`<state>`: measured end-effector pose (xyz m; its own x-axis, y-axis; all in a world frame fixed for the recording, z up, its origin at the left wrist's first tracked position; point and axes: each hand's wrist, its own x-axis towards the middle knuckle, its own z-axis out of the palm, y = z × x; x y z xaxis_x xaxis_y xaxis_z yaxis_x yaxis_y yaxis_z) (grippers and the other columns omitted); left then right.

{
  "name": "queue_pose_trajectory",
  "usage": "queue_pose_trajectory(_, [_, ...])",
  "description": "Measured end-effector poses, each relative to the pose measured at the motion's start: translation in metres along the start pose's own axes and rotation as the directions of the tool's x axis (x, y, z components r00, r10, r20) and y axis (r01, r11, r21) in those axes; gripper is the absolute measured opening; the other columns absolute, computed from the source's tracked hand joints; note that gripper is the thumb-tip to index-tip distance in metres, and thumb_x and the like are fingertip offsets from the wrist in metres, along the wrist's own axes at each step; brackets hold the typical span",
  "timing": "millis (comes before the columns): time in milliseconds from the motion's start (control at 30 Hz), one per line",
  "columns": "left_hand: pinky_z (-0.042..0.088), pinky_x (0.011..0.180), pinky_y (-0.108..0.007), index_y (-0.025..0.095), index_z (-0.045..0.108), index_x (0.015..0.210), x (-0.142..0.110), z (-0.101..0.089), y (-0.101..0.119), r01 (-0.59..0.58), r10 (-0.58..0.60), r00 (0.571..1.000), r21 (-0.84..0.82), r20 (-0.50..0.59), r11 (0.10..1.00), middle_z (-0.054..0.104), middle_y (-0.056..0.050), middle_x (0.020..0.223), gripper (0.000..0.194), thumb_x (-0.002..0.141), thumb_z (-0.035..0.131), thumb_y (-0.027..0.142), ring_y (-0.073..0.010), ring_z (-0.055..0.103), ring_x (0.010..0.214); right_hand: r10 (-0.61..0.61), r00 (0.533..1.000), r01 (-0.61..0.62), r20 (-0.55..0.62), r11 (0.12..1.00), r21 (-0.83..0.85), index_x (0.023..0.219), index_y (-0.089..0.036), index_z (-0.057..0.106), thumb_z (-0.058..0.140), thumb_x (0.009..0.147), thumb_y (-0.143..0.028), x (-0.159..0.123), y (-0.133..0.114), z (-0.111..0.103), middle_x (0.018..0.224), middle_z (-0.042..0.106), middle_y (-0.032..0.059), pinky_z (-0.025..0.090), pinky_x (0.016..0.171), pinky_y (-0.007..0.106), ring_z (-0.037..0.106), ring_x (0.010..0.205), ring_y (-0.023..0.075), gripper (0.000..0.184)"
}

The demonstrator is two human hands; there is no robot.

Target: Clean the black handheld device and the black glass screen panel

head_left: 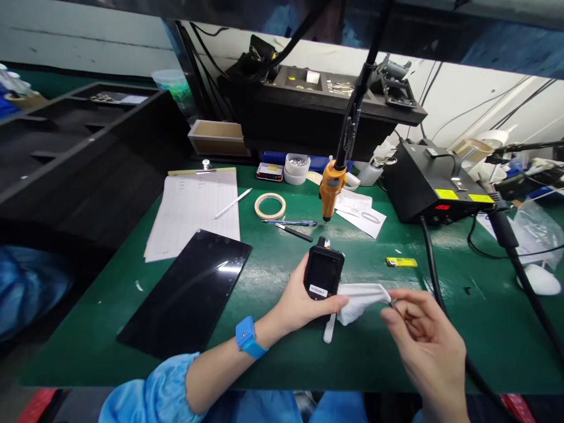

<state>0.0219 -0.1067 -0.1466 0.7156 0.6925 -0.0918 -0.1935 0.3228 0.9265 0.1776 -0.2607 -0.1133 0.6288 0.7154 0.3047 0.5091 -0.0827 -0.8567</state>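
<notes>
My left hand (299, 302) is closed around a black handheld device (324, 270), which has a dark screen, a white barcode label and a short knob on top. A white cloth (359, 299) stretches from beside the device, near my left thumb, to my right hand (425, 329). The right fingers are pinched at the far end of that cloth, where a small dark tip also shows; I cannot make out what it is. Just below the device, a white stick-like piece (329, 330) points towards me. A blue wrist strap (250, 336) is around my left wrist.
An orange electric screwdriver (331, 189) hangs above the green bench (282, 367). A black glossy panel (189, 294), papers (198, 211), a tape roll (269, 205) and tweezers (294, 232) lie around. At right are a yellow lighter (401, 262), a black station (434, 182) and its cable (434, 264).
</notes>
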Motion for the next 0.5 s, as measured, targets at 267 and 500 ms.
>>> queue_pose_trajectory(267, [0.057, 0.064, -0.029, 0.023, 0.059, 0.108, 0.003, 0.001, 0.004, 0.117, -0.12, 0.993, -0.132, -0.014, 0.984, 0.071, 0.004, 0.083, 0.071, 0.06, 0.11, 0.035, -0.016, 0.068, 0.064, -0.055, 0.997, 0.054, -0.053, 0.998, -0.025, 0.081, -0.023, 0.074, 0.081, 0.105, -0.071, 0.013, -0.01, 0.012, 0.061, 0.064, -0.0001, 0.053, 0.052, 0.018, 0.062, 0.053, 0.0123, 0.054])
queue_pose_trajectory(500, [0.058, 0.064, -0.029, 0.022, 0.063, 0.108, 0.003, 0.0, -0.005, 0.151, -0.149, 0.988, -0.283, 0.027, 0.947, 0.075, 0.002, 0.083, 0.076, 0.059, 0.114, 0.049, -0.0162, 0.07, 0.065, 0.247, 0.743, -0.499, 0.622, 0.823, 0.269, 0.11, -0.024, 0.075, 0.069, 0.098, -0.093, 0.016, -0.013, 0.026, 0.05, 0.028, -0.0135, 0.024, 0.041, 0.021, 0.016, 0.041, 0.0083, 0.071])
